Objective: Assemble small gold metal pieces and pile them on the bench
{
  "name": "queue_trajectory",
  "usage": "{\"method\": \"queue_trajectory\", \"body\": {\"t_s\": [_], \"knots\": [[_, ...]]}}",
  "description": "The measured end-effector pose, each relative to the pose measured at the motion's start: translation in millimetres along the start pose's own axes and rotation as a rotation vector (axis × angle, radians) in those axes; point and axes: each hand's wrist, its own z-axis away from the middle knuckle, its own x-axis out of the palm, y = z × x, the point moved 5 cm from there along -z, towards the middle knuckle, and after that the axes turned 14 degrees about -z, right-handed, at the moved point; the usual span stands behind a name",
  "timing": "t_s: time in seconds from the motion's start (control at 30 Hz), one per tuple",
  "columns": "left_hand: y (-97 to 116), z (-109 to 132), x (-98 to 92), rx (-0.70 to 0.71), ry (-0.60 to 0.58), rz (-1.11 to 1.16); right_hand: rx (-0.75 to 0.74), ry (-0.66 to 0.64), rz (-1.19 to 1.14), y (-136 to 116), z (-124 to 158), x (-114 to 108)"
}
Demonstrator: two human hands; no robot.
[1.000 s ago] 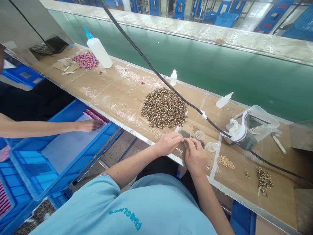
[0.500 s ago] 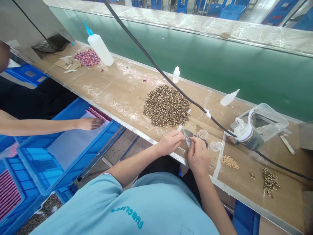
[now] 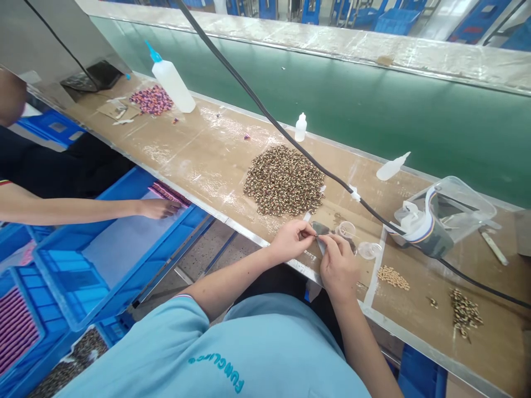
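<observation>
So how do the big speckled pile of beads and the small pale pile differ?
The big pile is far larger than the pale pile. The big pile is mottled brown and cream, while the pale pile is plain tan. The big pile lies left of a white strip, the pale pile right of it. Both are loose heaps of small pieces on the same table.

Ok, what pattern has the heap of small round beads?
Mottled brown and cream; the heap shows best in head view.
</observation>
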Motion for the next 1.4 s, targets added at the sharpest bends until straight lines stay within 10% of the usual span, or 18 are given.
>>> {"method": "queue_trajectory", "body": {"t_s": [0.37, 0.97, 1.4], "knots": [[-2.0, 4.4, -1.7, 0.019, -0.005, 0.038, 0.055, 0.018, 0.027, 3.6, -0.1, 2.4], [-0.1, 9.3, 10.4, -0.873, -0.304, 1.182, 0.105, 0.044, -0.109, 5.6, 1.6, -0.3], [13.6, 19.4, 16.6, -0.829, -0.436, 1.489, 0.088, 0.036, -0.124, 1.1, 0.3, -2.7]]}}
